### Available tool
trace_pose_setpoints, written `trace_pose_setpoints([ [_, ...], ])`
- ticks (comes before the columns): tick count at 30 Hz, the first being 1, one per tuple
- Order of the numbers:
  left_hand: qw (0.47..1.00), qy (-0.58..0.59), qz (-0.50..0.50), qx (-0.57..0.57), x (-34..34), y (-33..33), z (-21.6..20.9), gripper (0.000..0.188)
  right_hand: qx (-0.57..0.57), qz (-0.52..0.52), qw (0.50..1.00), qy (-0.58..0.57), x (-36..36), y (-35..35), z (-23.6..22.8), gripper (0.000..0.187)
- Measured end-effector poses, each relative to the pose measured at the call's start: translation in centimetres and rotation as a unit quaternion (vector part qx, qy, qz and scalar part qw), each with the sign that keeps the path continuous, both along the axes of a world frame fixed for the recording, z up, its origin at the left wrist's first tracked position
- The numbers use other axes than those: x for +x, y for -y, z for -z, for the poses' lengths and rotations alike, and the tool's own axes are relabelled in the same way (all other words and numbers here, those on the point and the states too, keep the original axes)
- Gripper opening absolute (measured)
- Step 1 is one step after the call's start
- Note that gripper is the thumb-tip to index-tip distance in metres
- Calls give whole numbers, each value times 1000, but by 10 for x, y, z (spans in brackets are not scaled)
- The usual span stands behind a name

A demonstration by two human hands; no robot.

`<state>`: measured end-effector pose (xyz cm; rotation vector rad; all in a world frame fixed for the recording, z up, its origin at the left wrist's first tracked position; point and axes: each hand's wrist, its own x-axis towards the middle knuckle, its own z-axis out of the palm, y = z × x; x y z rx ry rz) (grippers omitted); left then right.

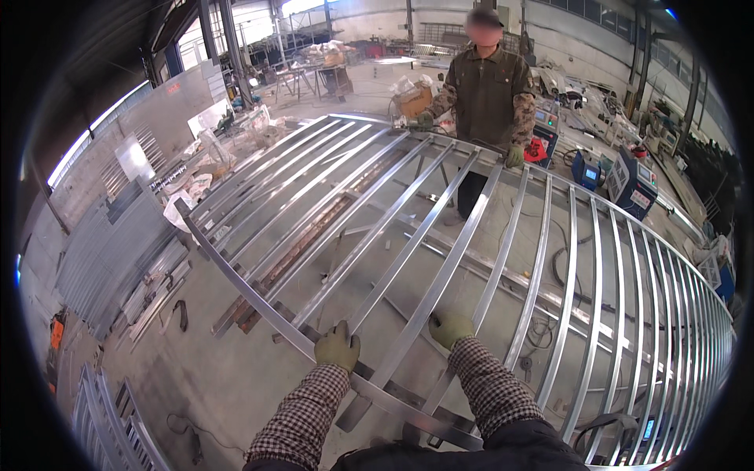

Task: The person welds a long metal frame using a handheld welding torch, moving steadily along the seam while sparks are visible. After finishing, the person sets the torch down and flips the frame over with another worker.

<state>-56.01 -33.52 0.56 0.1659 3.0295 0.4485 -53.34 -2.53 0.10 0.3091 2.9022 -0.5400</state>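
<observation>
A large frame of silvery metal bars (pixel 463 235) spans the view at about waist height, its bars running from a near rail (pixel 267 312) to a far rail (pixel 628 210). My left hand (pixel 338 347), in a greenish glove, grips the near end of one bar where it meets the near rail. Farther right, my right hand (pixel 452 328), gloved the same way, is closed around another bar a little beyond the rail. The undersides of both hands are hidden. Checked sleeves cover my forearms.
Across the frame a person (pixel 487 94) in a cap rests gloved hands near the far rail. Blue machines (pixel 631 182) stand at the right. Sheet metal stacks (pixel 118 251) lie left, slatted panels (pixel 118 424) lower left. Cables (pixel 542 334) and a rusty beam (pixel 306 239) lie beneath.
</observation>
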Motion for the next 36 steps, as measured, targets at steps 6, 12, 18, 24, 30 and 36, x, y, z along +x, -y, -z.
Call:
trace_pose_setpoints([
  [6, 1000, -16, -15, 17, 2, -1, 6, 36, -20, -2, 1000, 10, 3, -2, -2, 45],
  [12, 999, -39, -13, 6, 4, -2, 7, 33, -24, 0, 1000, 14, 3, -2, -3, 46],
  [18, 999, -35, -19, 1, 4, -3, 4, 32, -22, -3, 1000, 14, 4, -1, -6, 46],
  [24, 999, -35, -16, 6, 6, -3, 3, 31, -40, -1, 999, 8, 6, -2, -6, 45],
  [30, 1000, -15, -25, 9, 3, -2, 10, 37, -50, -3, 999, -12, 7, -2, -6, 45],
  [36, 969, -142, -11, 202, 10, 14, 25, 50, -179, 89, 968, -149, 9, -9, 8, 52],
])
